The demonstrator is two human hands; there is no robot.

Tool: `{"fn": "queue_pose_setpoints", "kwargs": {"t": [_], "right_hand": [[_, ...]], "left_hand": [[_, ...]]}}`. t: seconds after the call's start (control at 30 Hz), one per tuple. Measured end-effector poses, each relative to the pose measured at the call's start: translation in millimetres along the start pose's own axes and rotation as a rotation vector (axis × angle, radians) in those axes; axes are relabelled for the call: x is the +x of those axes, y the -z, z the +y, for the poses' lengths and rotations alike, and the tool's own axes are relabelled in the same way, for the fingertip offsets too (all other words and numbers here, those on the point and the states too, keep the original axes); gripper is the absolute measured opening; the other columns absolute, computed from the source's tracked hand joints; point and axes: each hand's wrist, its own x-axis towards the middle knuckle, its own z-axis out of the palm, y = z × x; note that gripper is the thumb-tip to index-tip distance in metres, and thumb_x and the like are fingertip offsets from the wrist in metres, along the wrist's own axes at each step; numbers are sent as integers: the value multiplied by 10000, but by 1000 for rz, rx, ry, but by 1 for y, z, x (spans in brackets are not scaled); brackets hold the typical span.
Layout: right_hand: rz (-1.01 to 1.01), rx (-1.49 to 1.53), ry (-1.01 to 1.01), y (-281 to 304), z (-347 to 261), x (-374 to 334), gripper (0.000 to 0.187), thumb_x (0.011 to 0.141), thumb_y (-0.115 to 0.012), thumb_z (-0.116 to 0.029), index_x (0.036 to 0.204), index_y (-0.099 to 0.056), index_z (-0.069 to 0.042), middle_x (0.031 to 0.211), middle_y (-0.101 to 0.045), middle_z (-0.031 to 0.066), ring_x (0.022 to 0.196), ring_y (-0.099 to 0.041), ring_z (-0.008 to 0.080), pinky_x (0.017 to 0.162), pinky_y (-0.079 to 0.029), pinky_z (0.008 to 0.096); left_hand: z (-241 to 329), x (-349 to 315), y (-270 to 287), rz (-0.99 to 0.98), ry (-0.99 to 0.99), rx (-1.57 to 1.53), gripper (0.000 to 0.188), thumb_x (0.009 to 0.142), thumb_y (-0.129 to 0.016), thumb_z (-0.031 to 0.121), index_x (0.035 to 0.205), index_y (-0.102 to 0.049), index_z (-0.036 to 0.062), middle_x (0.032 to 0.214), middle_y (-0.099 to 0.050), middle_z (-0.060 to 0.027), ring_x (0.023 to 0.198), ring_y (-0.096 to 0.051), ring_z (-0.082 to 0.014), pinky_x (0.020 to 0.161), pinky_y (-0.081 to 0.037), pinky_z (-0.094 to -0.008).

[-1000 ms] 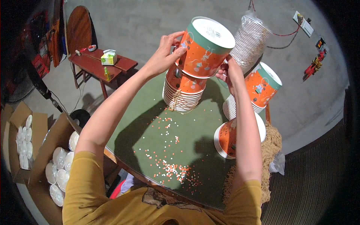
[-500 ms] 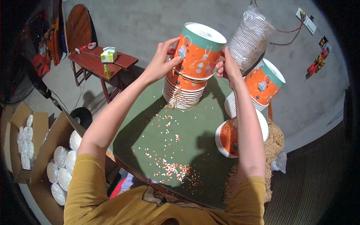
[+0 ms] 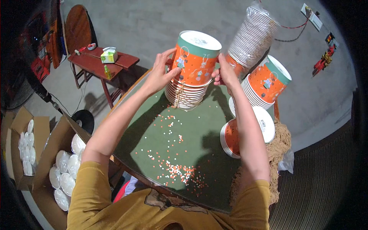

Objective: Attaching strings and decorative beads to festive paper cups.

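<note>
An upside-down orange paper bucket (image 3: 195,63) with a green band and white base sits over a stack of nested buckets (image 3: 184,95) on the green table. Thin cord loops hang against the stack's rims. My left hand (image 3: 163,73) grips the bucket's left side, thumb on the front and fingers around behind. On the right side, my right hand (image 3: 225,73) holds it with curled fingers. Another bucket stack (image 3: 268,84) stands to the right. Closer to me is a shorter bucket stack (image 3: 231,138), partly covered by my right forearm.
A tall plastic-wrapped stack (image 3: 253,36) leans at the back right. Small orange and white bits (image 3: 178,172) lie scattered on the green tabletop (image 3: 153,130). Tan cord (image 3: 278,161) is heaped at the right edge. Open cardboard boxes (image 3: 40,184) with wrapped white discs stand left.
Both my hands have brought the bucket down and slightly left, further over the stack. Less orange of the bucket underneath shows now. The view has shifted slightly.
</note>
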Motion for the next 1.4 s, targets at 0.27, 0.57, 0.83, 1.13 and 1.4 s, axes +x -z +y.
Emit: {"fn": "queue_pose_setpoints", "kwargs": {"t": [0.27, 0.57, 0.83, 1.13, 1.4], "right_hand": [[79, -676, 224, 48, -17, -70, 506, 932, -503, -459, 1140, -587, -5, 868, -649, 110, 654, -629, 185, 573, -499, 322], [336, -1135, 383, 81, 32, -204, 252, 869, -628, -262, 856, -561, -20, 858, -545, 152, 851, -556, 342, 731, -453, 450], [395, -965, 533, 81, 15, -203, 184, 854, -631, -161, 846, -525, -11, 837, -515, 149, 824, -527, 339, 713, -429, 447], [329, -888, 592, 66, 18, -197, 160, 861, -620, -134, 837, -517, -14, 833, -498, 151, 810, -513, 342, 716, -422, 442], [335, -731, 585, 58, 31, -186, 165, 873, -602, -121, 820, -499, -4, 807, -483, 154, 779, -499, 333, 704, -406, 433]], "left_hand": [[12, -31, -16, 160, -34, 33, 520, 879, -620, 139, 1357, -423, 87, 1061, -449, -110, 959, -506, -217, 929, -427, -342], [74, -127, -94, -417, 75, -151, 659, 831, -690, 199, 1374, -354, 34, 1196, -454, -167, 1102, -496, -280, 986, -402, -384], [82, -153, -189, -386, 138, -251, 1072, 740, -809, 256, 1495, -76, 50, 1397, -289, -228, 1325, -304, -383, 1131, -259, -448], [79, -151, -176, -338, 271, -310, 941, 809, -733, 160, 1499, -96, 100, 1359, -322, -209, 1305, -335, -340, 1109, -291, -421], [72, -134, -160, -274, 818, -1139, 929, 796, -598, -49, 1513, -68, 209, 1116, -559, -63, 1012, -541, -137, 947, -421, -317]]}}
